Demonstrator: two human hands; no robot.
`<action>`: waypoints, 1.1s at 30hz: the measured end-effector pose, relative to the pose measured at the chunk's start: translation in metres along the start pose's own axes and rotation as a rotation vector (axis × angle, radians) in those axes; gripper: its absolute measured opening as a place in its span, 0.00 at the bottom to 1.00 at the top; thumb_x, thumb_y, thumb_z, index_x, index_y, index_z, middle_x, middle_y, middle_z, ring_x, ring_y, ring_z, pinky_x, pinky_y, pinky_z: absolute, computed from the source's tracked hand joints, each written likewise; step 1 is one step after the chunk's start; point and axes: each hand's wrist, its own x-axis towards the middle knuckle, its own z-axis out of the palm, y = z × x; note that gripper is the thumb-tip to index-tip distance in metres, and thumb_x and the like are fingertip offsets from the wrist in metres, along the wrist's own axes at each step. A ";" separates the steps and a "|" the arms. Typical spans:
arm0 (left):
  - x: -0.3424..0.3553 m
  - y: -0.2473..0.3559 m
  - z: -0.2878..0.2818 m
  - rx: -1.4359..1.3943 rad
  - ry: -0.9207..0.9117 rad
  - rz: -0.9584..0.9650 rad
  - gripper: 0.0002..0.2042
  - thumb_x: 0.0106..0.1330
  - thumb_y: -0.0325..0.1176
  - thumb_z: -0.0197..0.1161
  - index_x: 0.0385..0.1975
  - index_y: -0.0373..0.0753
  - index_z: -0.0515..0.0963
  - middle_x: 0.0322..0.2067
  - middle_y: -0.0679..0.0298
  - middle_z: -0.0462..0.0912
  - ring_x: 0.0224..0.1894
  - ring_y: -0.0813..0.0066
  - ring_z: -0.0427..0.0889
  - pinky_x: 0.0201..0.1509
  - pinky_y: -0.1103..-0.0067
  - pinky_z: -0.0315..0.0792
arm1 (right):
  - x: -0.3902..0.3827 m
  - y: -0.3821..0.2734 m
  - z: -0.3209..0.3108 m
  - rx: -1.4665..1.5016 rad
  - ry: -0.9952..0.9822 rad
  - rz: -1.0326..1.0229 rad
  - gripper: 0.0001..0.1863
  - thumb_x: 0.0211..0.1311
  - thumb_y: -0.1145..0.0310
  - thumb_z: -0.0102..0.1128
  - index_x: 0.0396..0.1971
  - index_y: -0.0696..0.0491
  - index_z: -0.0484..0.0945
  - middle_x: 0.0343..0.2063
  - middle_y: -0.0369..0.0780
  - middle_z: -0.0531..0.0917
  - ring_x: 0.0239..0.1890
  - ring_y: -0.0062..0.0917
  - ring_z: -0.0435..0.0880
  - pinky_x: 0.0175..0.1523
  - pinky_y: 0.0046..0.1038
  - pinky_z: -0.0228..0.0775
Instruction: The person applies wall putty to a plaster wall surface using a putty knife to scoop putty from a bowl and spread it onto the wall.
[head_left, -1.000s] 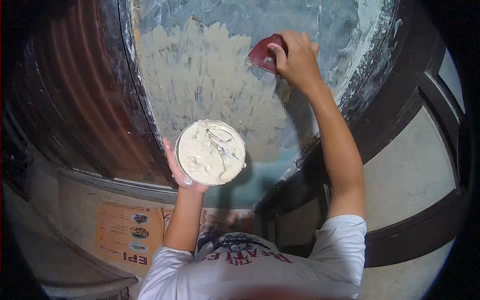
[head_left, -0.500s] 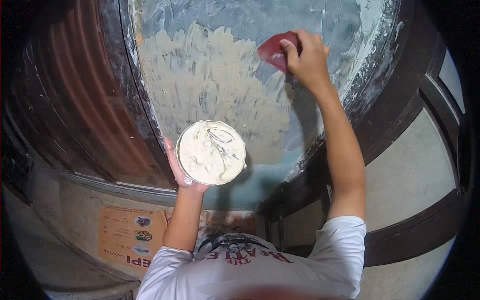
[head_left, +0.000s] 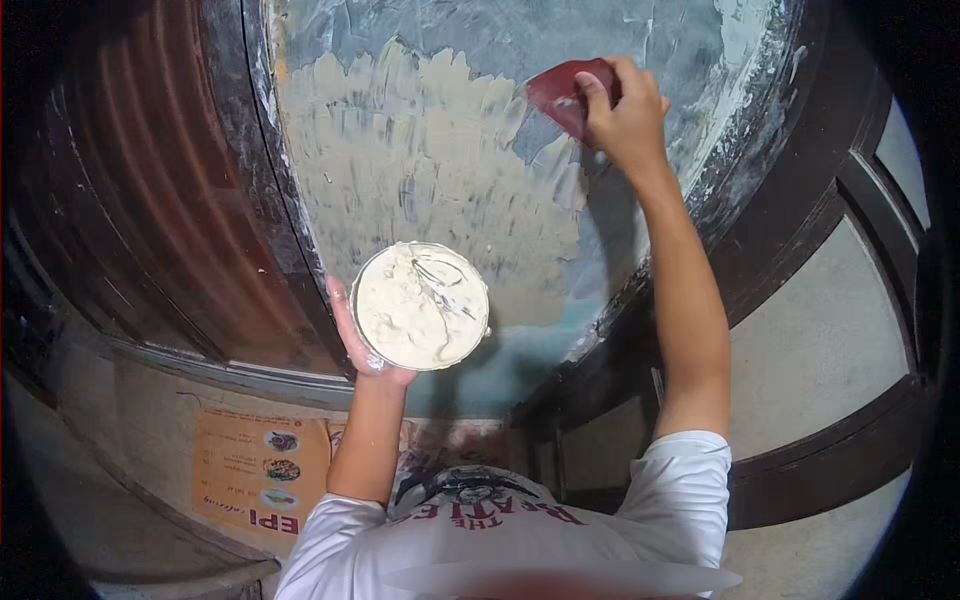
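My left hand [head_left: 352,335] is wrapped round the side of a round tub of cream-coloured putty [head_left: 420,305], holding it in front of the wall panel. The putty's top is uneven, with swirls and grooves. Up at the right, my right hand [head_left: 630,115] grips a dark red flexible scraper [head_left: 570,98], thumb on its near face. The scraper lies at or very close to the panel, by the ragged right edge of a beige putty coat [head_left: 430,160]. Whether its edge touches cannot be made out. Above and right of the coat the panel [head_left: 590,25] is blue-grey.
A dark wooden frame [head_left: 250,180] smeared with white borders the panel's left, beside reddish-brown boards [head_left: 150,170]. Dark timber with pale panels [head_left: 825,340] stands on the right. An orange printed sheet [head_left: 245,470] lies at the lower left.
My right hand and the scraper have shifted slightly to the right. My left hand and the tub have stayed almost where they were.
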 end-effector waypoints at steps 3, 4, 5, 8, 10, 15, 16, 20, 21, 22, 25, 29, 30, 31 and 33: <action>-0.003 0.001 0.001 -0.007 0.089 0.048 0.47 0.67 0.75 0.45 0.70 0.35 0.67 0.68 0.50 0.71 0.67 0.46 0.73 0.70 0.48 0.67 | -0.007 -0.005 -0.004 0.091 -0.082 0.005 0.15 0.63 0.56 0.67 0.45 0.47 0.83 0.40 0.37 0.86 0.47 0.38 0.79 0.53 0.43 0.60; -0.005 0.000 0.002 -0.003 0.111 0.049 0.48 0.67 0.75 0.45 0.70 0.35 0.67 0.68 0.50 0.71 0.67 0.45 0.72 0.69 0.47 0.66 | -0.014 -0.009 -0.006 0.073 -0.123 -0.062 0.14 0.63 0.56 0.66 0.44 0.47 0.83 0.39 0.37 0.86 0.47 0.37 0.78 0.54 0.42 0.59; -0.006 0.000 0.003 0.002 0.134 0.050 0.48 0.67 0.75 0.45 0.70 0.35 0.67 0.68 0.50 0.71 0.67 0.45 0.72 0.69 0.46 0.66 | -0.023 -0.016 -0.005 0.042 -0.188 -0.076 0.13 0.64 0.57 0.65 0.44 0.47 0.82 0.40 0.38 0.85 0.47 0.37 0.78 0.54 0.42 0.58; -0.006 -0.003 0.002 0.005 0.104 0.042 0.48 0.67 0.75 0.45 0.70 0.35 0.67 0.68 0.50 0.71 0.67 0.46 0.72 0.69 0.46 0.66 | -0.027 -0.019 -0.001 -0.049 -0.252 -0.112 0.14 0.64 0.57 0.65 0.44 0.48 0.82 0.40 0.38 0.86 0.47 0.37 0.78 0.54 0.43 0.57; -0.006 -0.006 0.003 0.010 0.096 0.046 0.48 0.67 0.75 0.45 0.70 0.35 0.67 0.68 0.50 0.71 0.67 0.46 0.72 0.70 0.47 0.66 | -0.014 -0.010 0.002 -0.022 -0.096 -0.056 0.15 0.64 0.55 0.65 0.44 0.48 0.82 0.41 0.38 0.86 0.48 0.38 0.78 0.54 0.44 0.58; -0.011 -0.005 0.003 0.018 0.072 0.058 0.47 0.68 0.74 0.44 0.69 0.35 0.68 0.67 0.50 0.72 0.66 0.47 0.74 0.69 0.50 0.68 | 0.006 0.001 -0.005 0.080 -0.040 0.113 0.17 0.63 0.54 0.67 0.45 0.48 0.82 0.42 0.39 0.86 0.49 0.38 0.80 0.55 0.44 0.60; -0.012 -0.005 0.005 0.034 0.112 0.075 0.47 0.68 0.74 0.44 0.69 0.35 0.68 0.67 0.50 0.73 0.66 0.47 0.74 0.69 0.50 0.68 | -0.001 -0.002 -0.004 0.118 -0.078 0.061 0.16 0.63 0.54 0.67 0.45 0.48 0.82 0.42 0.38 0.86 0.48 0.37 0.80 0.55 0.44 0.59; -0.014 -0.006 0.007 0.035 0.143 0.099 0.47 0.68 0.74 0.44 0.69 0.34 0.68 0.67 0.49 0.73 0.66 0.48 0.74 0.70 0.52 0.68 | -0.031 -0.019 -0.001 0.028 -0.234 -0.103 0.14 0.64 0.57 0.66 0.44 0.47 0.82 0.41 0.36 0.86 0.47 0.36 0.79 0.55 0.44 0.58; -0.015 -0.007 0.007 0.035 0.144 0.100 0.47 0.68 0.74 0.44 0.69 0.34 0.68 0.67 0.49 0.73 0.66 0.48 0.74 0.70 0.52 0.68 | -0.033 -0.022 0.000 -0.025 -0.296 -0.149 0.13 0.64 0.57 0.66 0.43 0.47 0.82 0.41 0.35 0.86 0.47 0.36 0.79 0.54 0.44 0.58; -0.015 -0.007 0.008 0.042 0.155 0.108 0.47 0.68 0.74 0.44 0.69 0.33 0.68 0.67 0.49 0.73 0.66 0.48 0.74 0.70 0.52 0.68 | -0.030 -0.021 0.003 -0.071 -0.254 -0.173 0.12 0.64 0.57 0.65 0.42 0.47 0.82 0.41 0.34 0.86 0.47 0.37 0.79 0.53 0.43 0.58; -0.016 -0.009 0.008 0.047 0.110 0.100 0.47 0.68 0.74 0.45 0.69 0.32 0.68 0.67 0.49 0.73 0.66 0.48 0.74 0.70 0.53 0.68 | -0.007 -0.010 -0.002 -0.008 -0.098 -0.056 0.13 0.65 0.57 0.65 0.43 0.48 0.82 0.41 0.36 0.86 0.47 0.38 0.79 0.54 0.44 0.59; -0.017 -0.012 0.011 0.020 0.107 0.094 0.47 0.68 0.74 0.44 0.69 0.32 0.67 0.67 0.49 0.72 0.66 0.47 0.74 0.70 0.52 0.68 | -0.001 -0.005 -0.017 0.194 -0.026 0.060 0.15 0.65 0.56 0.65 0.44 0.50 0.82 0.40 0.44 0.85 0.47 0.41 0.79 0.55 0.42 0.64; -0.017 -0.012 0.013 0.024 0.120 0.086 0.48 0.68 0.74 0.44 0.69 0.32 0.67 0.67 0.49 0.72 0.66 0.47 0.74 0.69 0.51 0.68 | -0.008 -0.011 -0.023 0.246 -0.078 0.048 0.14 0.65 0.58 0.65 0.43 0.52 0.82 0.39 0.42 0.85 0.45 0.41 0.79 0.53 0.39 0.67; -0.016 -0.013 0.012 0.027 0.136 0.079 0.48 0.68 0.74 0.44 0.69 0.32 0.67 0.67 0.48 0.72 0.66 0.46 0.74 0.69 0.50 0.68 | -0.015 -0.018 -0.030 0.265 -0.143 -0.054 0.11 0.64 0.64 0.64 0.42 0.53 0.82 0.39 0.41 0.85 0.45 0.41 0.77 0.52 0.38 0.68; -0.015 -0.012 0.011 0.049 0.117 0.079 0.48 0.69 0.74 0.43 0.69 0.32 0.66 0.67 0.48 0.72 0.65 0.45 0.74 0.69 0.49 0.69 | -0.033 -0.032 -0.034 0.335 -0.220 -0.269 0.10 0.60 0.70 0.63 0.42 0.50 0.82 0.39 0.36 0.85 0.44 0.39 0.76 0.51 0.38 0.66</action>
